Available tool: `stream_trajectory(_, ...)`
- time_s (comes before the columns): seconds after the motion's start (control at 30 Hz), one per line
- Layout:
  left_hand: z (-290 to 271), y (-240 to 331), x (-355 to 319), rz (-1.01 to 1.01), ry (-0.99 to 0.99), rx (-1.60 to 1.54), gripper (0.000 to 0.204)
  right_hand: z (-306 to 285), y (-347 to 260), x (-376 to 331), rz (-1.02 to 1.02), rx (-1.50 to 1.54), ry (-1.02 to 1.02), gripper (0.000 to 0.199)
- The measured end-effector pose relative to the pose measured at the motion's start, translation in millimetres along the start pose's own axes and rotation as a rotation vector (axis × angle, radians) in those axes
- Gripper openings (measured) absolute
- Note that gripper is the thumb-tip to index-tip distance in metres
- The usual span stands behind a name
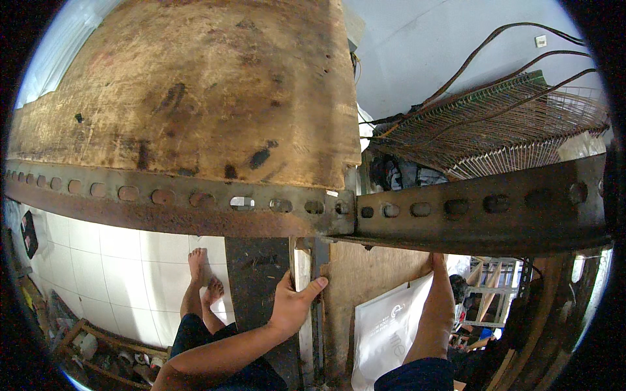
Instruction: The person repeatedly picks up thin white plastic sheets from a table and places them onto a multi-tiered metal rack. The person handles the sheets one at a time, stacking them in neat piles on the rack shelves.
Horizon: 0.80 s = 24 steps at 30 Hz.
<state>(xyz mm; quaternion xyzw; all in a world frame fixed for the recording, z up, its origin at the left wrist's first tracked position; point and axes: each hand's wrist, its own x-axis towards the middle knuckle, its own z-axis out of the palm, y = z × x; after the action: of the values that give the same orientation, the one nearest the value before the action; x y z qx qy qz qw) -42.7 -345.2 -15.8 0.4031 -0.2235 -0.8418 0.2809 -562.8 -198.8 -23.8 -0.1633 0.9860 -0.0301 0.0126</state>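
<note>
My left hand (291,304) grips the pale upright post (302,264) of a rusty slotted-angle metal rack, with fingers around its left edge and thumb pointing right. My right hand (438,259) reaches up beneath the right slotted rail (489,210); its fingers are hidden behind the rail, so what it touches cannot be told. A worn, stained plywood board (195,85) lies on top of the rack, resting on the left slotted rail (163,199). The two rails meet at a corner just above the post.
A wire grille with dark cables (495,124) lies on the rack at the right. A white plastic bag (385,326) hangs between my arms. My bare feet (201,267) stand on white floor tiles (111,260). A wooden frame with clutter (98,339) sits at lower left.
</note>
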Motion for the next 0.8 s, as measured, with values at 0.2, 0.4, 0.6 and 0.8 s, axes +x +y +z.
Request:
stream_trajectory(0.2,-2,-10,4,-0.009,-0.008,-0.001,0.04,3,3,3,0.01,-0.026,0.001,0.08)
stream_trajectory(0.4,1,-7,3,0.028,-0.026,-0.077,0.034,5,23,6,-0.021,-0.093,0.008,0.074)
stream_trajectory(0.6,1,-8,4,0.047,-0.004,-0.07,0.036,-15,-22,-30,0.077,-0.022,0.009,0.089)
stream_trajectory(0.8,0,-8,4,0.01,-0.02,-0.066,0.037,-42,-57,-69,0.058,0.06,-0.004,0.102)
